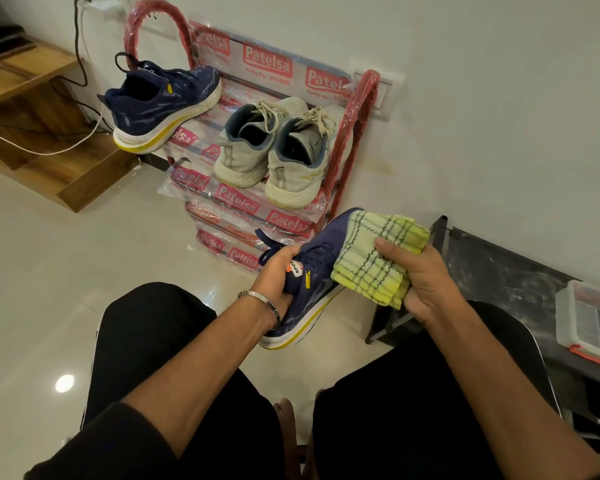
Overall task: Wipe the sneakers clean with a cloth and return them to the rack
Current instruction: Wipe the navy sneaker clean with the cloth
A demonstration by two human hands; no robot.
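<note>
- My left hand [278, 275] grips the blue shoe [312, 271] at its heel end, with my fingers curled around it by the tongue. I think I hold it there so the shoe stays steady while I rub it.
- The shoe is up in the air over my knees, just in front of the rack [257, 133]. Its toe points up toward the wall.
- My right hand [420, 275] holds the folded cloth [378, 254]. My fingers curl around it and my thumb presses on top.
- The cloth lies over the toe of the shoe, so I think I am wiping the toe part now. Folding it gives me a thick pad to push with.
- The other blue shoe [160, 102] sits on the top left of the rack, with its heel hanging over the edge toward me. It could tip off if I bump the rack.
- A grey pair [278, 150] sits beside it on the rack, heels toward me. I cannot tell if they have been wiped.
- There looks to be room on the rack next to the first blue shoe, so this one can go there when it is clean.
</note>
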